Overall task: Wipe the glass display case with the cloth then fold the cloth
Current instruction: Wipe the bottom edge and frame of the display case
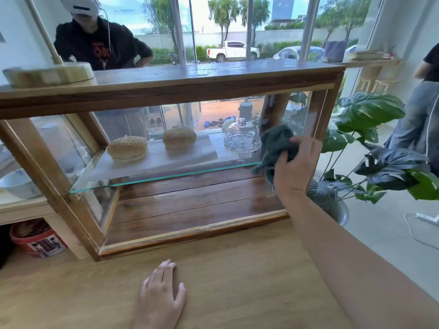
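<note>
The glass display case has a dark wooden frame and stands on a light wooden counter. My right hand grips a bunched dark green cloth and presses it against the front glass near the case's right end, at the height of the inner glass shelf. Flat on the counter in front of the case lies my left hand, fingers straight and holding nothing.
Inside the case, two sesame buns sit on a white board beside a glass dome dish. A leafy plant stands right of the case. One person stands behind the case, another at the far right. A red bucket sits lower left.
</note>
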Tool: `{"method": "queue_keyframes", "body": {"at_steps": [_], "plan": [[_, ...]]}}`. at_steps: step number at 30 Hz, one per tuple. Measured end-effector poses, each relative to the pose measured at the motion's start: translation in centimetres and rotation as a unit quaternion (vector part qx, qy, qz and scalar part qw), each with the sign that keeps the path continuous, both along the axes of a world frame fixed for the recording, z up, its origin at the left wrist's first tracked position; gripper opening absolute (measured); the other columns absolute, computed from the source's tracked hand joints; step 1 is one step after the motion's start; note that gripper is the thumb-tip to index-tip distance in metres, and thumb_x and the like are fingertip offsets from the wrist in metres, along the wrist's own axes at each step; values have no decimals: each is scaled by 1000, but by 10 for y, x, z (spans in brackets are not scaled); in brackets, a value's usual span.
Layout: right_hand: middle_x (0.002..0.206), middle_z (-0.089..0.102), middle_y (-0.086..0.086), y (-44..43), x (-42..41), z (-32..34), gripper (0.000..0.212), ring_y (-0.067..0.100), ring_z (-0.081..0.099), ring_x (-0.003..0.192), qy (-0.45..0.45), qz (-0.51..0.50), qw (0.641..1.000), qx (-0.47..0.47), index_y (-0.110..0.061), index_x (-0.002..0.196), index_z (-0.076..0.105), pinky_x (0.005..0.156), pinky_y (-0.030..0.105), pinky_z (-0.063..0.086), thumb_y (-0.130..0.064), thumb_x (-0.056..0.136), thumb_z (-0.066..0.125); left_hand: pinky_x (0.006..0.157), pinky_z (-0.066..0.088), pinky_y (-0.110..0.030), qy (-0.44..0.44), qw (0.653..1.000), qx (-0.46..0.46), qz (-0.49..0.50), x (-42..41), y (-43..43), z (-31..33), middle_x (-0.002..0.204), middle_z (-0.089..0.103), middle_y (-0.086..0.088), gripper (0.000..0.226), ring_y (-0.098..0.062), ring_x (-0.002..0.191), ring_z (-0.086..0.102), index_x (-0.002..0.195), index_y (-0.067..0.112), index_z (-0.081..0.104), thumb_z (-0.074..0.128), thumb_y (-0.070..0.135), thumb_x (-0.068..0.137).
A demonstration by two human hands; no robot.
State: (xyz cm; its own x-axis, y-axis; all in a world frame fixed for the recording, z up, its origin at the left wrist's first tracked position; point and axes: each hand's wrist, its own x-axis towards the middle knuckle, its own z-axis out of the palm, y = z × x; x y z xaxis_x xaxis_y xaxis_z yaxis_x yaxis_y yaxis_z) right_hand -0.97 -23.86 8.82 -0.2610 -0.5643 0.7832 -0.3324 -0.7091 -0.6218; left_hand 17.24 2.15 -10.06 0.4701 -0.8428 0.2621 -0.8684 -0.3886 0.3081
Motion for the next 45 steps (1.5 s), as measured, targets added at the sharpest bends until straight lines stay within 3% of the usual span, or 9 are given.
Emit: {"method": "queue_keyframes", "body": {"at_steps": [3, 6, 10, 15, 20, 28, 36, 43, 45], "plan": [[105, 43, 4, 5, 23, 36, 24, 18, 49, 95, -61, 9, 998, -13, -5, 98, 60, 85, 23, 47, 6, 77, 54, 68, 52, -37, 1, 1000, -13, -6, 1, -1, 0, 103, 67, 1, 42, -17, 86, 68, 102, 27, 48, 43, 45, 65], [109, 46, 6, 20, 50, 13, 23, 24, 45, 101, 149, 66, 977, -137, -7, 102, 61, 90, 29, 40, -1, 80, 55, 66, 53, -37, 1, 1000, -28, -12, 2, -3, 0, 101, 68, 0, 43, -16, 85, 67, 102, 27, 47, 43, 45, 63], [110, 42, 1, 19, 35, -71, 37, 26, 43, 100, 425, 60, 879, -206, -17, 106, 53, 84, 37, 43, -14, 71, 66, 70, 48, -30, 15, 999, -47, -20, 3, -3, -2, 100, 68, 1, 45, -10, 89, 57, 101, 28, 47, 44, 46, 60], [108, 58, 8, -5, -5, -51, 26, 30, 49, 92, 268, -87, 958, -58, -18, 107, 60, 74, 41, 41, -25, 86, 47, 68, 33, -23, 22, 997, -70, -20, 4, -7, -2, 96, 70, -1, 47, -8, 87, 54, 98, 28, 46, 44, 46, 54], [104, 54, 18, -4, 31, 24, 24, 29, 52, 92, 26, -21, 998, -46, -8, 108, 63, 77, 34, 47, -9, 88, 51, 67, 29, -24, 20, 998, -56, -17, 4, -8, -4, 96, 69, 1, 47, -11, 82, 61, 98, 29, 46, 44, 48, 54], [117, 42, 4, 24, 66, -23, 29, 25, 45, 95, 378, 111, 869, -300, -14, 106, 69, 70, 36, 53, -17, 79, 58, 63, 30, -25, 21, 994, -104, -23, 7, -14, -6, 94, 67, -3, 49, -9, 84, 47, 96, 28, 47, 44, 46, 50], [115, 56, 18, -9, 21, 31, 26, 30, 47, 101, 133, -35, 980, -144, -8, 111, 65, 82, 35, 48, -11, 91, 49, 66, 35, -22, 23, 994, -107, -17, 5, -15, -5, 92, 70, -7, 49, -10, 84, 47, 95, 27, 46, 44, 46, 50], [111, 50, 2, -2, -17, -96, 60, 21, 42, 98, 535, 88, 826, -152, -21, 102, 62, 71, 32, 55, -17, 48, 89, 65, 33, -20, 22, 996, -89, -19, 4, -13, -1, 93, 70, -8, 47, -10, 85, 47, 96, 27, 45, 42, 45, 54], [109, 51, 1, 0, -28, -108, 59, 21, 45, 98, 513, 83, 850, -90, -19, 98, 66, 68, 33, 57, -10, 45, 90, 66, 33, -22, 20, 996, -88, -16, 3, -12, -1, 94, 70, -8, 46, -10, 86, 48, 97, 27, 46, 43, 46, 55]]}}
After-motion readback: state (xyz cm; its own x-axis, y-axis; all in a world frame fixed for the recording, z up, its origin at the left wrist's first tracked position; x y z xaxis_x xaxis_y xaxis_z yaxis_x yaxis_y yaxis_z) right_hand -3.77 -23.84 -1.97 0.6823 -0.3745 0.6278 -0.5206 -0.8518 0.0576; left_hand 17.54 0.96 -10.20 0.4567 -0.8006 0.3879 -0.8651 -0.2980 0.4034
